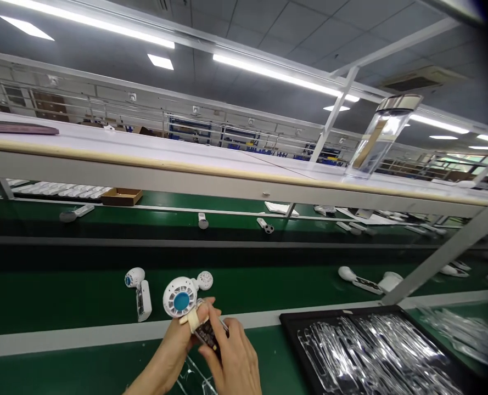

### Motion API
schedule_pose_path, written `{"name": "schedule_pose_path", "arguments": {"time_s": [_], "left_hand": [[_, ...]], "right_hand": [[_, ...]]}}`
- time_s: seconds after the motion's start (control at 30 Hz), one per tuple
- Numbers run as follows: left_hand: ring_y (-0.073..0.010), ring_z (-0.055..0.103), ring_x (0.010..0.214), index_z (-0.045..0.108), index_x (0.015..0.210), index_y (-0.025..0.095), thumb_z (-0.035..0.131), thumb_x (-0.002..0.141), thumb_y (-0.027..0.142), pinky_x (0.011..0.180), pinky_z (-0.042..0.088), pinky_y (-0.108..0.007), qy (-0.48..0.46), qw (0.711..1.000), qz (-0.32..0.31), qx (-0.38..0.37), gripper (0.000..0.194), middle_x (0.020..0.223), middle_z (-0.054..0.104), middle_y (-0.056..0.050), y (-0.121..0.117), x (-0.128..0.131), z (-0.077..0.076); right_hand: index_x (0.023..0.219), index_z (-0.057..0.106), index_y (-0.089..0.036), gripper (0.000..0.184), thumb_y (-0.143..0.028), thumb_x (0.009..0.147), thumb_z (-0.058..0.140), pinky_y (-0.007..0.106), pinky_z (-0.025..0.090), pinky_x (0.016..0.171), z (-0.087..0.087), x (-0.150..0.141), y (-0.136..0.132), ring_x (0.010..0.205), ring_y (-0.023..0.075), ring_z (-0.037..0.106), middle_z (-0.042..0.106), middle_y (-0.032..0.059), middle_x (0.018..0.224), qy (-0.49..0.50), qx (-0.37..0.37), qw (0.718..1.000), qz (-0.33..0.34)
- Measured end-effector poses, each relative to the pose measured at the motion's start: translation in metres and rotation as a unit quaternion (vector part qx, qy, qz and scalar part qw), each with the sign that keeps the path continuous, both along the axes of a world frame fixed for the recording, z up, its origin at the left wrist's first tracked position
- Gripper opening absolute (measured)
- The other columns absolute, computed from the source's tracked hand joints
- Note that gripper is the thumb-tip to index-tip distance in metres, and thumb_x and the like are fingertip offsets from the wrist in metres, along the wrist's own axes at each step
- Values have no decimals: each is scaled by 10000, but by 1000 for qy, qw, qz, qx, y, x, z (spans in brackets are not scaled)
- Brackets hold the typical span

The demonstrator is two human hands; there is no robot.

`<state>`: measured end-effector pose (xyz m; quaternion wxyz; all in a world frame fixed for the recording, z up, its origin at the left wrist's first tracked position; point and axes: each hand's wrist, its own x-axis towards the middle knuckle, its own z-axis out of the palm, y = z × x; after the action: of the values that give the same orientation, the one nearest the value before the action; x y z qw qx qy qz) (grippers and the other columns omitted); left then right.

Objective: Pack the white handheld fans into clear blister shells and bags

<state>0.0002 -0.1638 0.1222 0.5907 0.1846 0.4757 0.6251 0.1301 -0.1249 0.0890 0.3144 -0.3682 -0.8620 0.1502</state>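
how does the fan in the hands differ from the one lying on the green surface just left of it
The held fan is between the left hand and right hand; the lying fan rests on the green surface. The held fan's blue centre faces the camera; the lying fan's head is turned aside, showing its blue at an angle. Both have white, round heads.

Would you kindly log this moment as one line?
left hand: holds white fan | right hand: grips its dark handle | nearby: clear plastic parts in black tray | beyond: another white fan on green surface
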Motion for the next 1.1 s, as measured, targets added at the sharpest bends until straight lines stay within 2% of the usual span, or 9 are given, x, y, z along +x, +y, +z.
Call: {"name": "schedule_pose_path", "arguments": {"time_s": [0.1, 0.2, 0.33, 0.5, 0.67, 0.83, 0.9, 1.0, 1.1], "left_hand": [[-327, 583, 1042, 621, 1059, 155, 715, 641, 523, 854, 462, -409, 57, 995, 76, -6, 564, 1068, 662, -139, 1, 11, -6], [-328, 571, 1051, 657, 957, 158, 745, 592, 516, 907, 446, -413, 122, 981, 147, 14, 519, 1051, 661, -125, 1, 24, -8], [-326, 545, 1086, 654, 983, 192, 751, 594, 490, 981, 402, -410, 182, 973, 143, 9, 499, 1094, 642, -101, -1, 35, -17], [-297, 534, 1118, 619, 1030, 226, 724, 650, 467, 1038, 349, -386, 189, 975, 118, 1, 462, 1128, 631, -75, 16, 43, -34], [-340, 489, 1167, 550, 1180, 172, 738, 623, 454, 985, 372, -432, 243, 969, 49, -21, 652, 1206, 581, -156, 51, 9, -60], [-385, 344, 1249, 419, 1337, 124, 632, 719, 405, 1012, 267, -491, 609, 789, 46, -67, 711, 1311, 435, -221, 81, -81, -97], [-400, 374, 1218, 423, 1342, 144, 653, 693, 343, 999, 255, -501, 641, 761, 12, -99, 717, 1278, 463, -217, 93, -105, -114], [-422, 426, 1161, 529, 1250, 198, 714, 594, 229, 988, 218, -545, 617, 777, -5, -124, 682, 1126, 575, -183, 108, -122, -135], [-437, 422, 1153, 593, 1150, 210, 740, 529, 195, 983, 203, -571, 574, 809, 16, -122, 638, 1022, 622, -155, 111, -134, -136]], "right_hand": [[1240, 535, -328, 429, -509, 912, 327, 293, 503, 665, -4, -8, 3, 845, 216, 617, 625, 51, 945, 158, -168, 969, -91], [805, 643, -199, 519, -568, 894, 289, 257, 464, 569, -9, -16, 17, 658, 186, 598, 623, 41, 701, 284, -304, 896, -159], [514, 469, -211, 539, -599, 863, 333, 252, 382, 481, -15, -18, 30, 475, 148, 483, 514, 0, 488, 354, -308, 868, -161], [528, 482, -215, 559, -614, 864, 279, 262, 403, 516, -32, -13, 46, 495, 157, 513, 549, 11, 504, 319, -295, 883, -178], [529, 507, -221, 638, -655, 820, 141, 308, 453, 545, -67, -1, 115, 568, 223, 593, 619, 86, 560, 168, -349, 888, -246], [645, 591, -180, 503, -492, 864, 265, 409, 453, 703, -89, 21, 199, 800, 315, 629, 658, 183, 746, 35, -337, 888, -310], [717, 622, -145, 457, -443, 865, 309, 481, 433, 737, -88, 24, 215, 892, 361, 599, 640, 221, 814, -20, -317, 893, -320], [899, 626, -98, 381, -363, 863, 354, 547, 373, 841, -81, 17, 208, 1068, 384, 502, 579, 263, 1035, -69, -250, 923, -285], [922, 623, -163, 260, -321, 849, 430, 413, 414, 864, -83, 0, 153, 1008, 277, 547, 607, 153, 1025, -84, -198, 964, -157]]}}
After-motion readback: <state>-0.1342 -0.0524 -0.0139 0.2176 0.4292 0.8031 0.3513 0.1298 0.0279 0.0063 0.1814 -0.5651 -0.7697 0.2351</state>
